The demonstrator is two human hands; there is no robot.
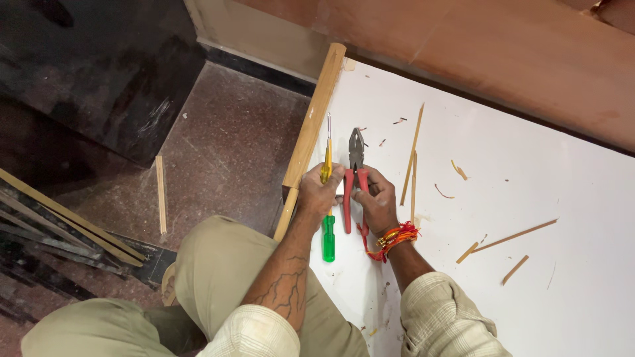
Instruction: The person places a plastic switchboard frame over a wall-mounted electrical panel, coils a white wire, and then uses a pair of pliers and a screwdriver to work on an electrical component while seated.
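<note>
The left hand [319, 192] gripped a yellow-and-green screwdriver [327, 198]; the right hand [377, 198] clasped red-handled pliers [355, 178] on the white board [529, 198].

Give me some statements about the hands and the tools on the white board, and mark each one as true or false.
1. The left hand holds a yellow screwdriver. True.
2. The pliers have blue handles. False: the handles are red.
3. A green screwdriver lies on the white board below the hands. True.
4. The right hand is resting empty, away from the tools. False: it grips the pliers.
5. A wooden strip lies along the left edge of the white board. True.
6. The white board is free of debris. False: thin wood splinters are scattered over it.
</note>
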